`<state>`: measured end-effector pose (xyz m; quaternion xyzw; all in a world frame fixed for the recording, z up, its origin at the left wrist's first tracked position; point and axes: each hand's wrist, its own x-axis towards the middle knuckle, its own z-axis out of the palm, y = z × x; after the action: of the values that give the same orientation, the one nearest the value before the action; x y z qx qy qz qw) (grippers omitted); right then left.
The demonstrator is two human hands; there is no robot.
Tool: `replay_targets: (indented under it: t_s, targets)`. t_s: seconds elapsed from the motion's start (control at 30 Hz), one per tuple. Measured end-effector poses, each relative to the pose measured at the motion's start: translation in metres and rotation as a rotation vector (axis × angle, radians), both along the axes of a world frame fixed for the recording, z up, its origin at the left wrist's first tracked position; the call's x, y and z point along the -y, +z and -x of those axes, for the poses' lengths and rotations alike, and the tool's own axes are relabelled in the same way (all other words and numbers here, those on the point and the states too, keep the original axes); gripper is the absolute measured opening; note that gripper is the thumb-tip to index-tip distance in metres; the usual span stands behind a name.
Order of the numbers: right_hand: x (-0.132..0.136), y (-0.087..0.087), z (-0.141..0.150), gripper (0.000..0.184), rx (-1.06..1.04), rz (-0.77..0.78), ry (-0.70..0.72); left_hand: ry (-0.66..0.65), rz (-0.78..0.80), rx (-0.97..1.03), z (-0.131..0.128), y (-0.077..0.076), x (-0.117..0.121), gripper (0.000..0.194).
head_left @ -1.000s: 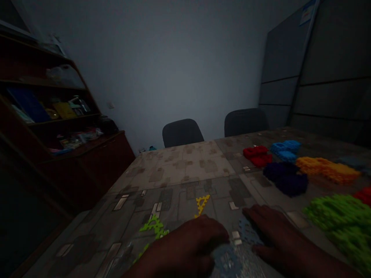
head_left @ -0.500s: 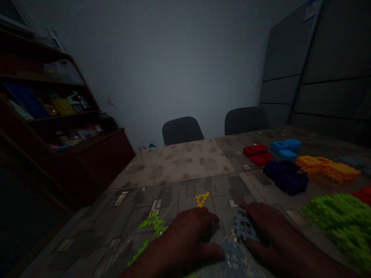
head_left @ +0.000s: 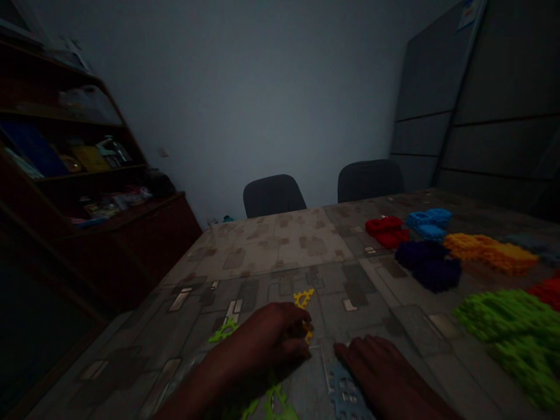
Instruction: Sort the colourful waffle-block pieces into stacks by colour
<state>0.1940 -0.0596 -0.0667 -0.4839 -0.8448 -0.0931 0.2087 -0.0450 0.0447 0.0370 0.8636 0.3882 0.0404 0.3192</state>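
Note:
My left hand (head_left: pixel 266 335) is low at the centre, fingers and thumb curled round a small orange-yellow toothed piece (head_left: pixel 308 333) that shows at the fingertips. Just beyond lies a yellow triangular toothed piece (head_left: pixel 303 298); whether the two are joined cannot be seen. Under and beside this arm are light-green toothed pieces (head_left: pixel 280 403), with another green piece (head_left: pixel 225 331) to the left. My right hand (head_left: pixel 378 370) rests flat, fingers extended, along the right side of grey-blue square lattice pieces (head_left: pixel 345 394), partly covering them.
On the patterned tablecloth (head_left: pixel 280 245), stacks stand at the right: red (head_left: pixel 387 231), light blue (head_left: pixel 429 221), dark blue (head_left: pixel 429 265), orange (head_left: pixel 490 252) and green (head_left: pixel 511 326). Two dark chairs (head_left: pixel 275 195) are behind the table. A wooden shelf unit (head_left: pixel 170 217) stands at the left.
My left hand has moved left, away from the grey-blue pieces, onto the orange-yellow piece. My right hand has come down nearer and flattened beside the grey-blue pieces, which sit lower in view.

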Motion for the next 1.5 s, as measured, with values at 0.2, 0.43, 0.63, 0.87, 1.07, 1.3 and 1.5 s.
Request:
replay_targets:
  t_s: [0.2,0.43,0.63,0.87,1.07,1.3,1.5]
  targets:
    - [-0.006,0.013,-0.012,0.067,-0.021,0.171,0.133,-0.017,0.029,0.009,-0.002,-0.002,0.001,0.023]
    - [-0.008,0.033,-0.018,0.06,0.03,0.174,0.137,-0.022,0.003,0.009,0.001,0.002,-0.001,0.026]
    - [-0.019,0.01,-0.022,0.041,0.012,0.112,0.155,-0.013,0.009,0.011,0.0,0.007,-0.001,0.024]
    - [-0.034,-0.01,-0.007,0.015,0.087,0.1,0.108,-0.024,0.018,0.031,0.002,0.0,-0.004,0.023]
    - [-0.019,0.069,-0.013,0.056,0.022,0.413,0.125,-0.046,-0.004,0.026,0.005,0.0,-0.005,0.025]
    - [-0.009,0.025,-0.028,0.089,-0.065,0.419,-0.104,-0.026,-0.018,0.02,0.01,0.003,-0.004,0.027]
    - [-0.012,-0.02,-0.006,0.098,0.022,0.166,-0.091,-0.026,0.01,0.019,0.005,0.007,-0.003,0.029]
